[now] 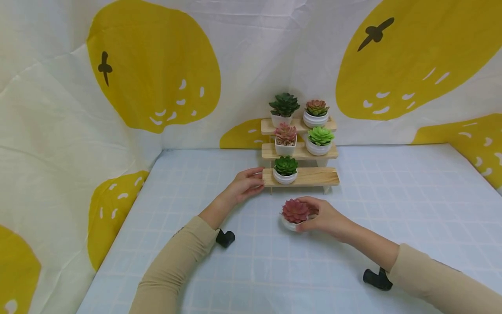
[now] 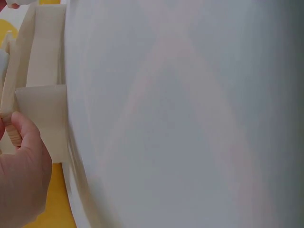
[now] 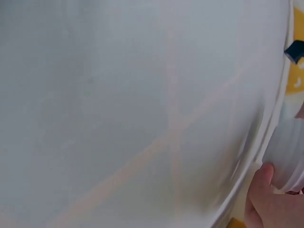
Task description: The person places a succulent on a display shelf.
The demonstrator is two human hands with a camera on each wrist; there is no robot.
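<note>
My right hand (image 1: 327, 220) grips the white round pot of a dark red artificial succulent (image 1: 295, 211), in front of the stand's lowest tier. In the right wrist view its white pot (image 3: 285, 152) shows between thumb and fingers at the right edge. At the left end of the three-tier wooden plant stand (image 1: 319, 176), my left hand (image 1: 246, 185) pinches the bottom shelf; the left wrist view shows the thumb against the shelf's end. A dark green succulent in a round pot (image 1: 286, 170) sits on the left of that bottom shelf.
On the middle tier are a pink succulent (image 1: 285, 138) in a square pot and a bright green succulent (image 1: 320, 140). The top tier carries a deep green succulent (image 1: 284, 108) and a reddish-green succulent (image 1: 316, 113). A lemon-print cloth (image 1: 251, 65) hangs behind the table (image 1: 251, 270).
</note>
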